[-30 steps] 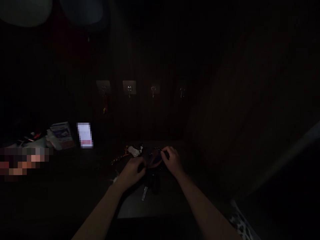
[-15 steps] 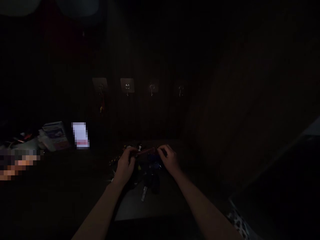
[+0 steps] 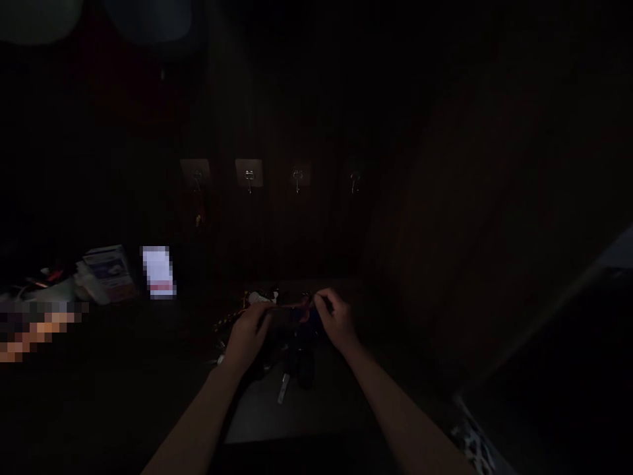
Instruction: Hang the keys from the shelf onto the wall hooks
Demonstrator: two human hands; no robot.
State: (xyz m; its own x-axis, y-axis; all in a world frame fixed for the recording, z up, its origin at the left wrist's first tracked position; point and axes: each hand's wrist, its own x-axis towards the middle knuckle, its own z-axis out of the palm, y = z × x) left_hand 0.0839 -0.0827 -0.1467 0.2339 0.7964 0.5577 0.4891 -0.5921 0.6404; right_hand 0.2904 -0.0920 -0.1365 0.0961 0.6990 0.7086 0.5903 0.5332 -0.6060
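Reddish strap [image 3: 295, 305], thin and dim on my feed, runs between the left hand [image 3: 247, 338] and right hand [image 3: 336, 320], both closed on it, directly over a dark key bundle [image 3: 297, 349]. A metal key blade [image 3: 283, 389] juts toward me from that bundle, and four adhesive wall hooks [image 3: 248, 177] line the far wall.

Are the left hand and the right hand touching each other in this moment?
Apart. The head view shows the left hand and the right hand with a dark gap between them, crossed by a reddish strap.
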